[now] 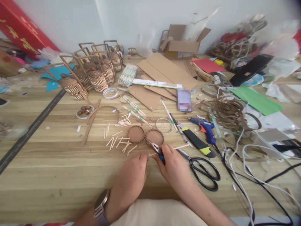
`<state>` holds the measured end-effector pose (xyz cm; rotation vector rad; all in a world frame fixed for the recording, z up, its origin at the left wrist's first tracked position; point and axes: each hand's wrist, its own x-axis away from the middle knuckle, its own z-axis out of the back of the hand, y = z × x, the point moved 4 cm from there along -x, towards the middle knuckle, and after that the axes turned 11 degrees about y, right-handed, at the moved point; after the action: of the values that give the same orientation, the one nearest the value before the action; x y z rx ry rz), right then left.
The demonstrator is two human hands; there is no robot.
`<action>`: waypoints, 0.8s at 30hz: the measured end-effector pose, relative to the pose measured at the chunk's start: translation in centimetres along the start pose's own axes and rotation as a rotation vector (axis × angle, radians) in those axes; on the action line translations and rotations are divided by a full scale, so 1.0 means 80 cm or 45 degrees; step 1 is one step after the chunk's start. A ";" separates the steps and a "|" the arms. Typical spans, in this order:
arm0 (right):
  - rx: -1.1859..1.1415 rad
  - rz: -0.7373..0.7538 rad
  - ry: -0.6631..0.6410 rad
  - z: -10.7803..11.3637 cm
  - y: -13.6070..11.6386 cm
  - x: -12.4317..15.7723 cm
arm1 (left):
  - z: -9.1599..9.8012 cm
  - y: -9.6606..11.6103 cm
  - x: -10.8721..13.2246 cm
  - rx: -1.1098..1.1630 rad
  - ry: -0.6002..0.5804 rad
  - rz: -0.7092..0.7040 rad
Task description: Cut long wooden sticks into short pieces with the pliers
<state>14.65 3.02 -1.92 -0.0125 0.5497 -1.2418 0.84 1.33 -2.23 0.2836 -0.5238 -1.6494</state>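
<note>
My right hand [175, 164] is closed around pliers [155, 146] whose steel jaws point up and left. Beside it, my left hand [131, 172] has its fingers pinched on a thin pale wooden stick [150, 155], which spans the small gap to my right fingers. Just beyond the hands lie two round brown discs with dark rims; the left disc [135, 134] shows fully, while the pliers partly cover the right disc [155, 137]. Short cut sticks [113, 142] are scattered left of the discs. Another pale stick [181, 146] lies just past my right hand.
Black-handled scissors [205, 175], a utility knife [198, 142] and a blue glue gun [204, 125] lie at right, near tangled cords [231, 175] and coiled brown strips [225, 108]. Small lantern-like baskets [97, 81] stand back left. Cardboard sheets [166, 70] cover the back middle.
</note>
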 end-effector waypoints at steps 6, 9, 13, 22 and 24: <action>-0.018 -0.028 -0.003 -0.002 0.001 -0.006 | 0.005 -0.002 -0.004 0.083 0.038 0.066; -0.260 -0.054 -0.143 0.006 0.014 -0.014 | 0.016 -0.007 -0.005 0.404 -0.098 0.051; -0.533 -0.178 -0.352 0.027 0.033 -0.021 | 0.018 -0.016 0.000 1.039 -0.425 0.187; -0.782 -0.097 -0.647 0.038 0.001 -0.013 | 0.001 -0.004 -0.012 1.300 -0.402 0.323; -0.766 -0.097 -0.645 0.036 0.000 -0.013 | -0.002 -0.002 -0.012 1.305 -0.414 0.307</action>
<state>15.56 3.12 1.01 -0.8380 0.4588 -1.0524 0.92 2.27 -2.54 0.6666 -1.5759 -1.0738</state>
